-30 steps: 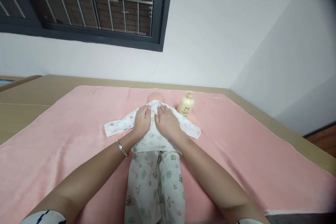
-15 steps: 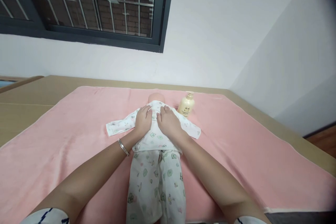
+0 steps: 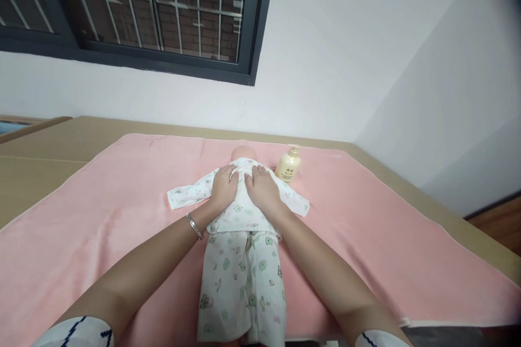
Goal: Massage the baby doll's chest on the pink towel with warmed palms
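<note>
A baby doll (image 3: 243,152) lies on a pink blanket (image 3: 358,227), its head toward the wall and its legs toward me. It wears a white printed long-sleeved top (image 3: 240,217) and matching trousers (image 3: 228,287); both sleeves are spread outward. My left hand (image 3: 224,187) lies flat on the left side of the doll's upper body, a silver bangle on its wrist. On the right side, my right hand (image 3: 262,190) rests the same way. Both hands have their fingers stretched out and grip nothing. Most of the doll's body is hidden under clothes and hands.
A pale yellow pump bottle (image 3: 288,165) stands on the blanket just right of the doll's shoulder. Beneath the blanket is a tan surface (image 3: 109,124) that runs back to a white wall (image 3: 309,81). A dark-framed barred window (image 3: 163,11) is at the upper left.
The view has shifted very slightly. My hands keep their places on the doll's upper body, and the doll and bottle stay where they were.
</note>
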A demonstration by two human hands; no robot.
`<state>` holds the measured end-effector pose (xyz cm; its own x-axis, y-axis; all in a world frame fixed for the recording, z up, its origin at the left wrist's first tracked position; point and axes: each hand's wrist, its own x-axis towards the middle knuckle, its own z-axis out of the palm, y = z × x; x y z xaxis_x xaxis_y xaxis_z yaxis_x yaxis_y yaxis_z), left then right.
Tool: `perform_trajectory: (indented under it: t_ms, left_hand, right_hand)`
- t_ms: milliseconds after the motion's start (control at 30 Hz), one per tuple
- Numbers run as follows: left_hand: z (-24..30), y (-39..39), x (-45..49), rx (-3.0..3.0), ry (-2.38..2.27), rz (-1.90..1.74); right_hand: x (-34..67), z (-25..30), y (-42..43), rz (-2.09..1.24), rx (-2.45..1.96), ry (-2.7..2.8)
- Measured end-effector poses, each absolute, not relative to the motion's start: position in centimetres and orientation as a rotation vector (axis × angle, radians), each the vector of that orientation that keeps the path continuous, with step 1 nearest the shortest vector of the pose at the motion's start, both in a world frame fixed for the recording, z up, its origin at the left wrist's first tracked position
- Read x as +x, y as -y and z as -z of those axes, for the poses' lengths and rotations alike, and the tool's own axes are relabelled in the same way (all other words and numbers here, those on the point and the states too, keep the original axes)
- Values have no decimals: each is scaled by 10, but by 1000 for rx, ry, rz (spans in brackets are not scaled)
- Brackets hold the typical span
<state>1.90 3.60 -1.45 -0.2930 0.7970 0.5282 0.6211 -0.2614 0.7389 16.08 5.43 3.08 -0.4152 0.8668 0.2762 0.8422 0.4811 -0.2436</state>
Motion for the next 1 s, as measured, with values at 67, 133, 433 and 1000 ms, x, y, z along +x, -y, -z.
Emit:
perform_trajectory:
  t_ms: [67,133,433,1000]
  left_hand:
    - [15,-38,19,1788,-1818,-1542]
    - [16,-40,19,1817,-1850,-1474]
    - [11,-28,22,2032,-2008,-1295]
    - [8,-40,3,2016,-1888,-1167]
  right_hand:
    - [156,-31,-40,58,-1421,2393]
    - [152,-29,-26,195,-1337,2459]
    - [158,-23,-61,-137,-1116,2429]
    - [154,-21,-51,-208,-1290,2397]
